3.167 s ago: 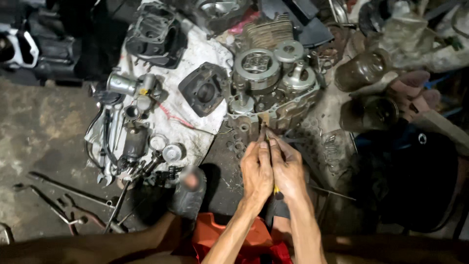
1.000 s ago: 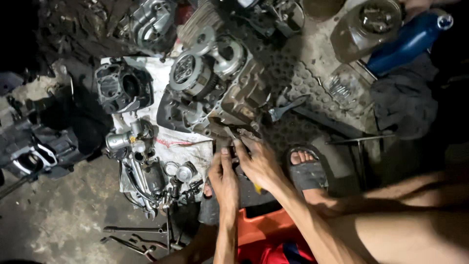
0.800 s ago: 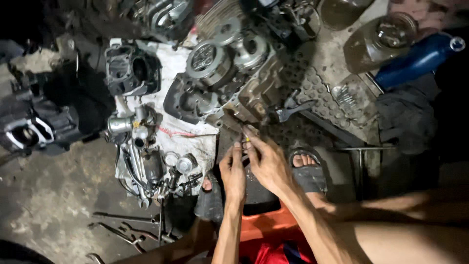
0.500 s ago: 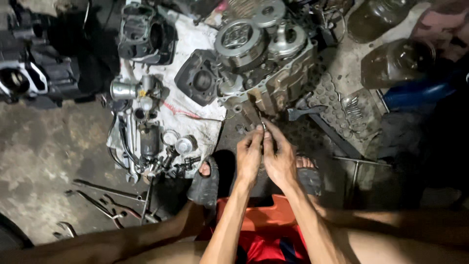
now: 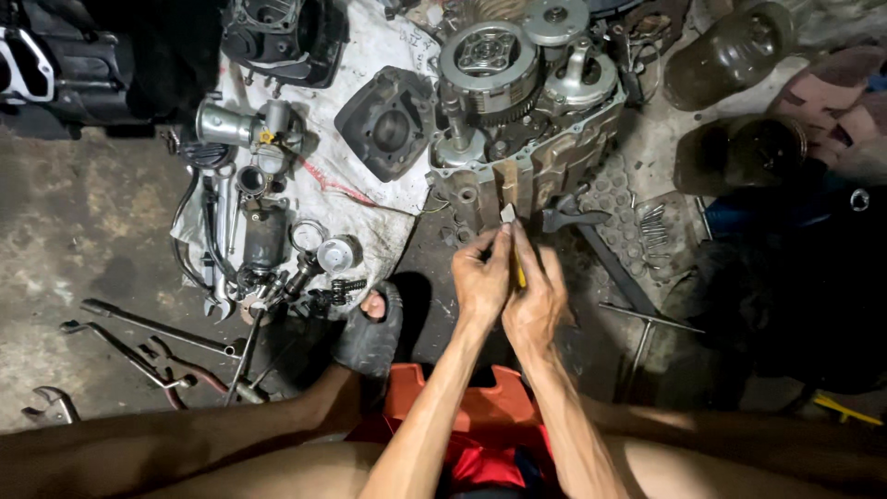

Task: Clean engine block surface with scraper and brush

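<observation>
Both hands pressed together below the engine case (image 5: pixel 531 139). Left hand (image 5: pixel 480 277) and right hand (image 5: pixel 539 296) closed on a small yellow-handled blade (image 5: pixel 509 214), its tip touching the case's near edge. Wrench (image 5: pixel 573 214) lay just right.

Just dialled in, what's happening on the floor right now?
A person sits low over an opened grey metal engine case on the concrete floor. The left hand and right hand are pressed together at the case's near edge, pinching a small pale flat tool with a yellow handle. A dark finned cylinder block and small silver parts lie on a white cloth; spanners lie to the left.
</observation>
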